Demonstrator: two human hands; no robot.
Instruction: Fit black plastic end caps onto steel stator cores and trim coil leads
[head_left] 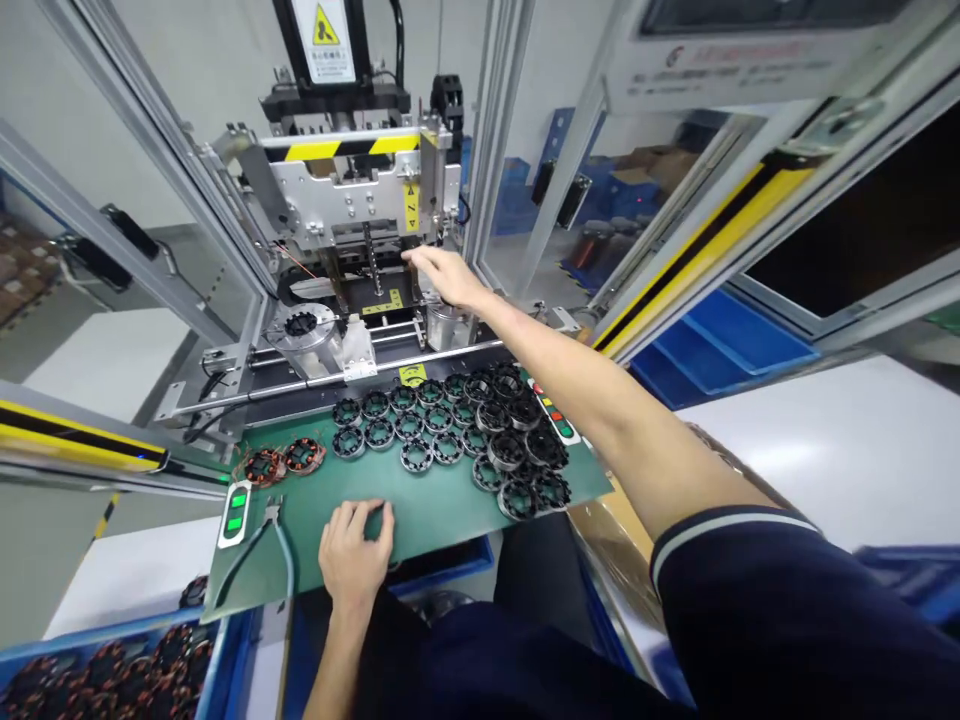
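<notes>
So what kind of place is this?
Looks like a factory workstation: a framed machine with a warning label, black ring parts grouped on a green work surface, and a blue bin of wire-wound rings.

Black rings (474, 427) close together on green tabletop (435, 510)

Right hand (448, 276) over metal cylinder (450, 328) at machine (352, 195); left hand (354, 555), loosely curled, at green mat (435, 510) near pliers (273, 512), black rings (409, 425) beyond.

Bright, even light | edges stretched | sheen on white table (832, 430)
</notes>
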